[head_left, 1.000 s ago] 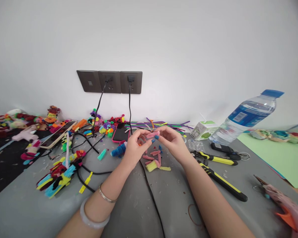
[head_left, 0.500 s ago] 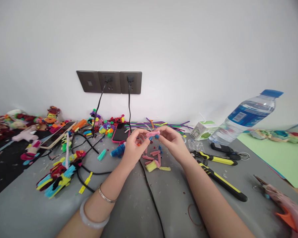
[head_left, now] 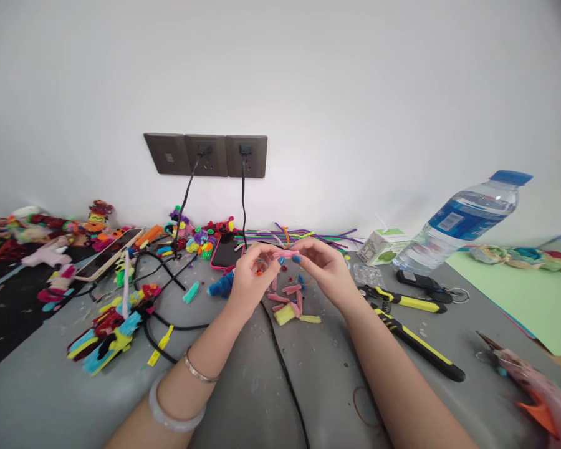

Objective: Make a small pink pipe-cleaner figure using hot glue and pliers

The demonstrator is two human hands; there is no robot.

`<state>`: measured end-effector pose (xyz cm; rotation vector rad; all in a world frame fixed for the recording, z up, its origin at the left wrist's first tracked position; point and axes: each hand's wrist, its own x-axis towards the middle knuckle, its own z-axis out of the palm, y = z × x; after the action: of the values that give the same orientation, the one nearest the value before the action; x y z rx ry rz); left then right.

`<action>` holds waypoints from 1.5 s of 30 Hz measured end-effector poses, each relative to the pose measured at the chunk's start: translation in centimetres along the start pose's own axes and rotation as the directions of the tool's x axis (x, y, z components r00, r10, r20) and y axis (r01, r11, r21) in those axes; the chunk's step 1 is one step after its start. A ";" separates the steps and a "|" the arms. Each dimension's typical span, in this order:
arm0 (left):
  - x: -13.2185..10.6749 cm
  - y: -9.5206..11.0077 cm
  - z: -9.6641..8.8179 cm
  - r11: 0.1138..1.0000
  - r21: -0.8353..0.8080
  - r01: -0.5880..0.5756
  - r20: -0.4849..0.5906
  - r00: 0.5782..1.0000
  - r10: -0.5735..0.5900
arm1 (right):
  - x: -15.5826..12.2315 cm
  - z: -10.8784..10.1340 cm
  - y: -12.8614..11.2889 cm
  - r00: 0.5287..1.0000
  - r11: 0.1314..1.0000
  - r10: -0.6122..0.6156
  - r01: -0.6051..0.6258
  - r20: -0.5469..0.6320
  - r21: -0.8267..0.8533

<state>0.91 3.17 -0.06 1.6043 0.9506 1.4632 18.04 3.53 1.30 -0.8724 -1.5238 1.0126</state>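
Observation:
A short pink piece of pipe cleaner (head_left: 286, 254) is pinched at its two ends between my hands, above the middle of the desk. My left hand (head_left: 257, 269) grips its left end with thumb and fingertips. My right hand (head_left: 321, 267) closes on the right end, the blue-painted thumbnail showing. Below the hands lie several cut pink pipe cleaner pieces (head_left: 292, 289) and a pale yellow bundle (head_left: 286, 313). A blue wound pipe cleaner roll (head_left: 221, 285) sits beside my left hand, partly covered by it. A small teal bundle (head_left: 191, 292) lies further left.
Yellow-black pliers (head_left: 416, 340), a car key (head_left: 418, 280), a tilted-looking water bottle (head_left: 465, 215) and a drink carton (head_left: 384, 246) stand or lie at right. Black cables (head_left: 280, 358) cross the grey desk. Colourful figures (head_left: 112, 330) and a phone (head_left: 110, 254) lie left; long pipe cleaners (head_left: 318, 235) lie along the wall.
The pink piece has turned slightly and sits a little lower between my fingertips, looking thinner now. Both hands keep nearly the same place. At the far left edge, a hand has left the view.

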 end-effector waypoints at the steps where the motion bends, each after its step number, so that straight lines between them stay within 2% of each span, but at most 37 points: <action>1: 0.0 0.0 0.0 1.000 0.002 -0.004 0.003 1.000 0.004 | 0.0 0.0 0.0 1.000 1.000 0.000 0.000 0.002 -0.003; 11: 0.2 0.2 -0.3 0.999 0.038 -0.027 -0.016 0.999 0.028 | 0.0 -0.2 0.1 1.000 1.000 0.001 -0.001 -0.013 -0.024; 26: 0.2 -0.1 -0.4 0.997 0.055 -0.056 0.014 0.998 0.055 | 0.2 -0.5 0.8 0.997 0.995 -0.003 -0.004 -0.071 -0.098; 38: 0.2 0.5 -0.3 0.998 0.053 -0.040 0.013 0.999 0.039 | 0.2 -0.5 0.6 0.996 0.992 -0.061 0.054 -0.062 -0.110; 42: 0.2 0.3 -0.3 0.997 0.068 -0.033 0.008 0.999 0.033 | 0.2 -0.6 1.0 0.995 0.985 -0.085 0.078 -0.045 -0.151; 45: 0.2 -0.4 -0.1 0.992 0.120 -0.022 -0.020 0.999 0.025 | 0.1 -1.0 1.0 0.991 0.955 -0.131 0.119 -0.025 -0.273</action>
<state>0.81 3.57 -0.35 1.6941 1.0530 1.4659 19.00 4.14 0.46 -0.9667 -1.6841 0.6991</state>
